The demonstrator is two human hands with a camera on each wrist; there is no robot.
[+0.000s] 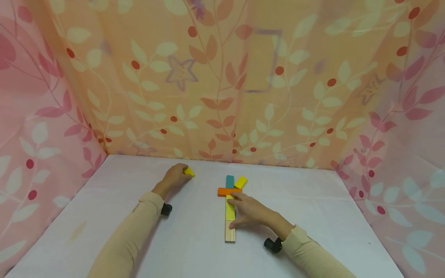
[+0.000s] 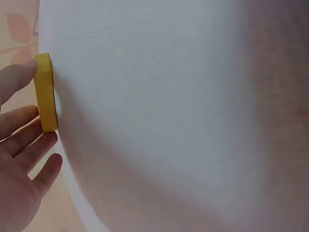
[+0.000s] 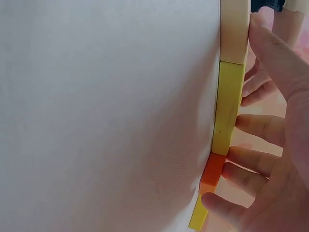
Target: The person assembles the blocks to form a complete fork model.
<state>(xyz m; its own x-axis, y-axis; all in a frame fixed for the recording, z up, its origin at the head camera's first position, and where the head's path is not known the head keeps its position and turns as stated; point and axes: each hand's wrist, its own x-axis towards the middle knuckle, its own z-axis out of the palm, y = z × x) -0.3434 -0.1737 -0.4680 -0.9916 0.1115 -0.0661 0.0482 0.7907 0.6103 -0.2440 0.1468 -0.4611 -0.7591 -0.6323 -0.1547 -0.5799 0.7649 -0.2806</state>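
My left hand (image 1: 174, 175) pinches a small yellow block (image 2: 46, 94) between thumb and fingers, at or just above the white cloth left of the other blocks. My right hand (image 1: 250, 210) spreads its fingers over a line of flat blocks. Its thumb touches the plain wooden block (image 1: 230, 233), the nearest one, and its fingertips rest on the yellow block (image 3: 228, 106) and the orange block (image 1: 222, 192). The orange block lies crosswise at the far end of the long yellow one. Beyond it are a teal block (image 1: 230, 181) and a slanted yellow block (image 1: 241, 182).
White cloth (image 1: 194, 247) covers the table. A patterned curtain (image 1: 222, 77) hangs behind, with pink ones (image 1: 410, 162) at the sides. Each wrist wears a small black camera (image 1: 272, 245).
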